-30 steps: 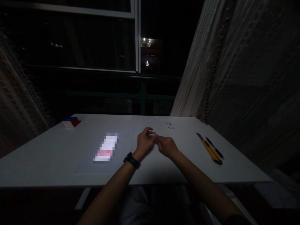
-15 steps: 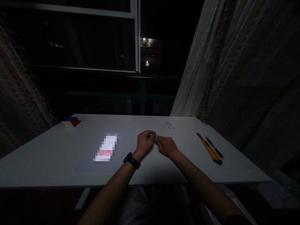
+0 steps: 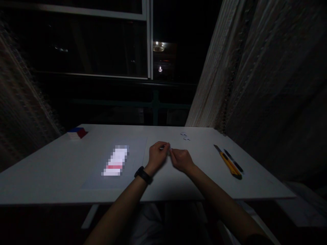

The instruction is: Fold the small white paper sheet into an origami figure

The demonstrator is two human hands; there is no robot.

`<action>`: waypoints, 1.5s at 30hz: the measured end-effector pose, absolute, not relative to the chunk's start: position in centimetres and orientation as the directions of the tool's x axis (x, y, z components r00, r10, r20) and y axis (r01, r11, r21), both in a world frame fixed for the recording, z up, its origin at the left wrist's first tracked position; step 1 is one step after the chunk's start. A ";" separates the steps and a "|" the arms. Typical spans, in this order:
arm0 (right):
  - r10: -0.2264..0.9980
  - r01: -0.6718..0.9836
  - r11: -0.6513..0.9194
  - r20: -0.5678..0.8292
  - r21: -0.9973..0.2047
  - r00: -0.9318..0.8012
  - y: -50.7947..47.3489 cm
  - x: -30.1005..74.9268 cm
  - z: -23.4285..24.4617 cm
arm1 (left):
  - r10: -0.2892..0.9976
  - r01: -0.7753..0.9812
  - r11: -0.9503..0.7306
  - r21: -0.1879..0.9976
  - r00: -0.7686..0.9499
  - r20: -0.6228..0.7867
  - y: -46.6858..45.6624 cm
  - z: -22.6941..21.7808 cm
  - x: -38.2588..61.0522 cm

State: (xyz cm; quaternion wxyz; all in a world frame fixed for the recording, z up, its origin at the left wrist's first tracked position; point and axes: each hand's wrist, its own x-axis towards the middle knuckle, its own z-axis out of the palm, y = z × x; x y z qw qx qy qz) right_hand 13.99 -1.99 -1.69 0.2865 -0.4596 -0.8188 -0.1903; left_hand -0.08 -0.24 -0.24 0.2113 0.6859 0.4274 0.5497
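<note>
The room is dim. Over the middle of a white table [image 3: 63, 163], my left hand [image 3: 157, 154] and my right hand [image 3: 181, 159] meet fingertip to fingertip. Both are pinched on a tiny pale piece [image 3: 169, 148] between them; it is too small to name. A dark watch [image 3: 143, 175] sits on my left wrist. Just left of my hands lies a grey mat [image 3: 135, 149] with a blurred white and red item [image 3: 116, 165] on it.
A yellow utility knife [image 3: 228, 161] and a dark pen [image 3: 233, 160] lie side by side at the right. Small paper bits [image 3: 185, 136] lie beyond my hands. A red, white and blue block [image 3: 76, 132] sits at the far left corner. Curtains hang on both sides of a dark window.
My left fingers have curled closer onto the tiny piece and the two hands have drawn slightly tighter together. Everything on the table has stayed where it was.
</note>
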 end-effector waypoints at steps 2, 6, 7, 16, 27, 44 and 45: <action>0.624 0.860 0.507 0.665 0.055 -0.410 -2.0 14.0 -1.7 | 0.812 0.333 -0.560 0.759 0.038 0.582 -0.3 -0.1 -0.1; 0.603 0.866 0.498 0.702 0.041 -0.379 -1.9 14.1 -1.8 | 0.808 0.287 -0.578 0.764 0.072 0.585 -0.5 0.0 -0.1; 0.598 0.868 0.494 0.710 0.038 -0.372 -1.8 14.1 -1.8 | 0.808 0.265 -0.582 0.769 0.086 0.583 -0.5 0.1 -0.1; 0.602 0.873 0.486 0.735 -0.026 -0.313 -1.7 14.2 -1.9 | 0.873 -0.031 -0.453 0.891 0.191 0.450 -0.5 0.0 0.3; 0.650 0.760 0.584 0.725 -0.285 -0.227 -1.9 14.3 -2.2 | 0.938 -0.403 -0.081 0.911 0.278 0.207 -0.5 0.5 0.3; 0.775 0.545 0.595 0.602 -0.592 -0.191 -2.6 14.0 -1.1 | 0.971 -0.418 -0.040 0.907 0.199 0.135 -0.7 0.8 0.0; 0.780 0.543 0.590 0.596 -0.598 -0.192 -2.6 14.0 -1.1 | 0.973 -0.413 -0.048 0.909 0.188 0.136 -0.7 0.8 0.0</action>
